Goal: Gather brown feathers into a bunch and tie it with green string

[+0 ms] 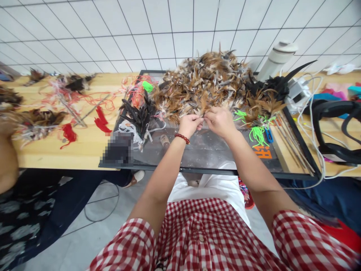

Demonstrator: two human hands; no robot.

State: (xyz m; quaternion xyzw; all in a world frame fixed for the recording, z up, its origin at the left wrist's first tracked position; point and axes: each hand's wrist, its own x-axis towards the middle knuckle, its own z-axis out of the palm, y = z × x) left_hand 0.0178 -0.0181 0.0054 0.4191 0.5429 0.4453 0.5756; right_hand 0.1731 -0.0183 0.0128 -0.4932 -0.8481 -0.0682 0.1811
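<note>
My left hand [191, 125], with a red bead bracelet [182, 138] at the wrist, is closed in a pinch. Close beside it, my right hand [218, 121] pinches too, and the fingertips of both almost meet. Between them a small brown feather [203, 107] sticks up; its lower end is hidden by the fingers. Just beyond is a large heap of brown feathers [207, 81]. A bunch of dark feathers [139, 113] with white ties [131, 131] lies left of my hands. Green strings [258, 136] and a brown feather bunch [261, 105] lie to the right.
A dark framed board [197, 154] lies under the work. Right of it are thin sticks [293, 139], a white bottle [278, 60], a white charger [297, 92], cables and a black headset strap [318, 131]. Red tassels [101, 120] lie left, near another person's arm [8, 154].
</note>
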